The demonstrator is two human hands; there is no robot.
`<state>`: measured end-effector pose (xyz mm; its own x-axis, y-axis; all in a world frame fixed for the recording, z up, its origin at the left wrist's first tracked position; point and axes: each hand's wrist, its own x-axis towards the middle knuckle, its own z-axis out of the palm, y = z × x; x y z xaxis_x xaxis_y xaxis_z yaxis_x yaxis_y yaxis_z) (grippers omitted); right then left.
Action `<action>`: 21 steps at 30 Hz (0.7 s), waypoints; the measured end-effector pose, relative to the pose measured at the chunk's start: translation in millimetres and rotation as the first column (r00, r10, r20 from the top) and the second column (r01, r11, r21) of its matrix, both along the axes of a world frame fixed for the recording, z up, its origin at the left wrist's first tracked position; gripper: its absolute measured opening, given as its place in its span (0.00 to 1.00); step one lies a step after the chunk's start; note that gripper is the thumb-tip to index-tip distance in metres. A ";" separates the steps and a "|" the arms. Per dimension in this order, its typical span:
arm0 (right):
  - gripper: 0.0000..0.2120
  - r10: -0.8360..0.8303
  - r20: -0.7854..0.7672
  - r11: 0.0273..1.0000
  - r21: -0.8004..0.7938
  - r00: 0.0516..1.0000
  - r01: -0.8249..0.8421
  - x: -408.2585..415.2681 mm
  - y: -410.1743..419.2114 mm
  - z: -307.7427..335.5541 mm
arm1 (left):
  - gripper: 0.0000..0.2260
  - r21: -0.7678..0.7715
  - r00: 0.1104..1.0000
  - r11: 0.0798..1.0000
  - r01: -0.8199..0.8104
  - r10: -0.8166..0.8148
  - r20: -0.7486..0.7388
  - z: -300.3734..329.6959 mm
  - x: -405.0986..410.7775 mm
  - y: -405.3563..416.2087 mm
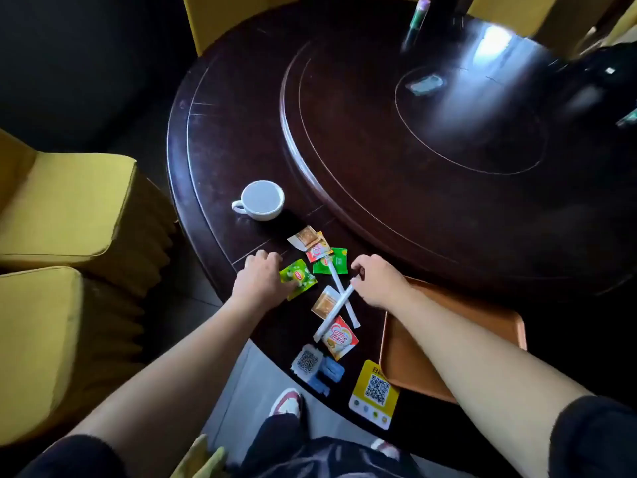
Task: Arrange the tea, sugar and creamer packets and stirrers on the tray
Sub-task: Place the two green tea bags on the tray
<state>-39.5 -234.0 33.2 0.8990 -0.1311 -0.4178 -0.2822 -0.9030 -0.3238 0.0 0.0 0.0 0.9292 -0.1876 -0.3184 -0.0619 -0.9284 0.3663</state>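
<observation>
Packets lie scattered on the dark round table near its front edge. My left hand (260, 276) pinches a light green tea packet (299, 278) at its left edge. My right hand (375, 279) grips the top end of a white paper-wrapped stirrer (332, 313), which crosses over a second white stirrer (339, 286). Under them lie a tan sugar packet (324, 302) and a red creamer packet (339, 338). Farther back are a dark green tea packet (339, 262), a small red packet (316, 251) and a tan sugar packet (306, 236). The orange tray (489, 313) sits under my right forearm.
A white cup (262, 200) stands behind the packets. QR code stickers (375, 391) sit at the table's front edge. A raised round turntable (431, 132) fills the table's middle. Yellow-covered chairs (62, 236) stand at the left.
</observation>
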 end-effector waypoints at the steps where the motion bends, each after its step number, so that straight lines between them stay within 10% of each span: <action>1: 0.15 0.014 -0.017 0.999 -0.034 1.000 -0.014 7.4 2.3 -1.3 | 0.32 0.022 1.000 0.999 0.023 -0.023 -0.009 -1.2 2.4 -1.5; 12: 0.30 0.102 -0.085 0.983 -0.145 0.991 -0.114 43.9 11.6 -23.7 | 0.27 0.032 1.000 0.999 -0.017 0.016 0.022 -14.9 -6.9 -14.4; 21: 0.18 -0.034 0.011 0.999 0.008 0.999 0.034 47.9 8.3 -32.8 | 0.30 0.047 0.989 0.992 -0.114 0.117 -0.085 -9.8 2.6 -25.2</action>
